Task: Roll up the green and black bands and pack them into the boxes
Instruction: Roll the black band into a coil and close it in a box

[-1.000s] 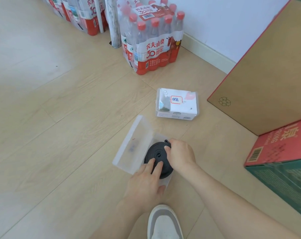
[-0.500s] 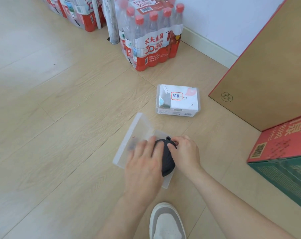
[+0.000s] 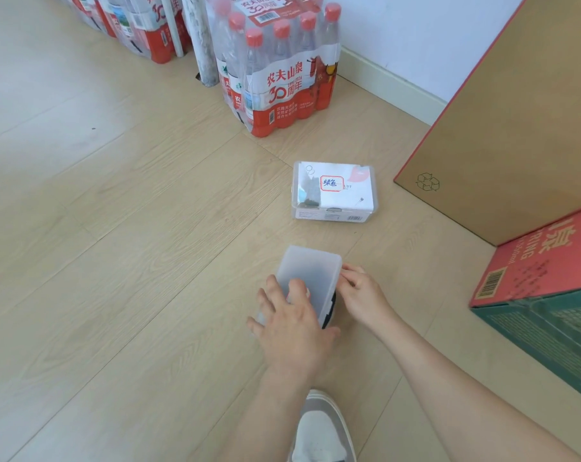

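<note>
- Head view, looking down at a pale wooden floor: both hands work on a translucent plastic box that lies just in front of the person's grey and white shoe
- The left hand lies flat on the box's lid, fingers straight and spread apart, pressing on it
- The right hand is at the lid's right edge, its fingers close together and bent, tips touching the rim; whether they pinch the edge or only press it cannot be told
- The black band is inside this box, showing only as a dark sliver under the lid's right side
- A second box, lid shut, with a red-framed handwritten label on top, lies on the floor beyond the first, apart from it
- Further back stands a shrink-wrapped pack of water bottles
- At right a brown cardboard box leans near the wall, with a red and green carton in front of it
</note>
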